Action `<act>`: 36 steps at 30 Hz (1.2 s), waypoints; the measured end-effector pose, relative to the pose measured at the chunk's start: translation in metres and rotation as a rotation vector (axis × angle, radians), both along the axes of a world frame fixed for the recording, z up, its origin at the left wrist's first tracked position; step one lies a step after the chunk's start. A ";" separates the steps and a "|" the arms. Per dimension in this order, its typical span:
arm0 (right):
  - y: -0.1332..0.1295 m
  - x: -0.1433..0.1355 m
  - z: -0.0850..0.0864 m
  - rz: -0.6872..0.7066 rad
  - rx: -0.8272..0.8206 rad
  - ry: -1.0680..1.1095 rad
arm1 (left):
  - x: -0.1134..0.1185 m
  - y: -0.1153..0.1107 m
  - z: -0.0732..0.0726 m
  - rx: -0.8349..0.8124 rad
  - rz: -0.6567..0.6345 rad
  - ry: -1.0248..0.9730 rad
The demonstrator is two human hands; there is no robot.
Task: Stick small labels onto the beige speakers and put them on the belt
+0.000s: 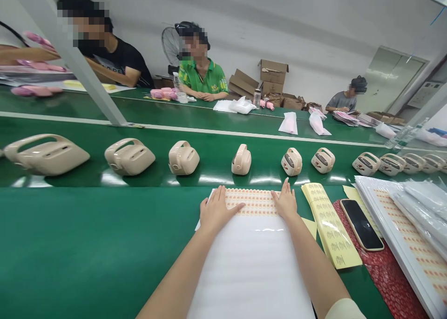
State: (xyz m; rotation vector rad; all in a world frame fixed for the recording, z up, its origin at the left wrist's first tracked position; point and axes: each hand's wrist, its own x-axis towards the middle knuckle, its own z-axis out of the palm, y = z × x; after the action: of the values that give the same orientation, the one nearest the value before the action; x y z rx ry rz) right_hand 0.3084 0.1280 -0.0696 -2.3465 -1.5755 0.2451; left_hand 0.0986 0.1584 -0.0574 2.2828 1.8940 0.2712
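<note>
A sheet of small round orange-and-white stickers (pixel 251 202) lies in front of me, its lower part a long blank white sheet (pixel 251 268). My left hand (pixel 217 212) rests on the sheet's left edge with its fingers apart, the thumb reaching over the stickers. On the right edge lies my right hand (pixel 286 201), fingers spread and holding nothing. Just beyond both hands stand beige handled appliances in a row, among them one side-on (pixel 241 159) and one showing a dark front window (pixel 292 161).
Yellow label strips (pixel 330 226), a phone (pixel 362 224) on red bubble wrap (pixel 394 281) and stacked sticker sheets (pixel 401 244) lie to the right. A slanted metal post (pixel 87 77) rises at the left. Several people sit across the green table (pixel 87 249).
</note>
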 end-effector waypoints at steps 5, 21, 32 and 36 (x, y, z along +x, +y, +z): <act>0.011 -0.013 0.020 0.024 0.096 0.009 | 0.008 -0.018 0.003 0.070 -0.013 0.061; 0.117 -0.090 0.086 0.008 0.237 0.429 | 0.059 -0.135 -0.060 -0.109 -0.953 -0.211; -0.027 -0.041 0.099 0.231 0.451 1.561 | 0.012 -0.077 0.018 -0.694 -0.115 -1.952; -0.083 -0.050 0.084 0.088 0.259 1.760 | 0.007 -0.093 0.012 -0.722 -0.227 -2.121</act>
State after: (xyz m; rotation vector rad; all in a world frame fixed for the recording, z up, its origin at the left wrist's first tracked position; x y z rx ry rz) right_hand 0.2582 0.0454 0.0139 -0.9491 -0.6236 1.4461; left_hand 0.1060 0.0655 -0.0452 0.6115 0.3434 1.0662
